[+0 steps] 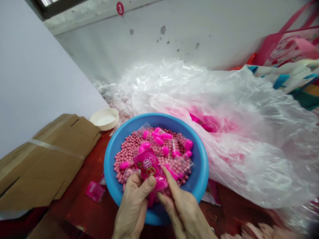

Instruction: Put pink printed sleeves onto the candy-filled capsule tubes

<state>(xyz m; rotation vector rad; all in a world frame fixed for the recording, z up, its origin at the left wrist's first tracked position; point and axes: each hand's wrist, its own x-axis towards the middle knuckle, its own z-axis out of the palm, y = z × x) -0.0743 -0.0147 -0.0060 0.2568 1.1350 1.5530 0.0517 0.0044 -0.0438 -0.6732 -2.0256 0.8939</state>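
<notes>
A blue plastic basin (pixel 114 156) sits on a dark red table, filled with small pink beads (pixel 127 151), bright pink capsule pieces (pixel 159 139) and several small clear bags. Over its near rim, my left hand (pixel 133 205) and my right hand (pixel 183 209) together hold one small pink packet (pixel 149 166) with a round printed label. My left thumb presses on the packet's lower edge. My right index finger lies along its right side.
A big heap of clear plastic sheeting (pixel 224 116) with pink items inside fills the right. Flattened cardboard (pixel 47 156) lies at the left, a white bowl (pixel 104 118) behind it. One pink packet (pixel 95 191) lies on the table left of the basin. Colourful bags (pixel 291 49) stand at the back right.
</notes>
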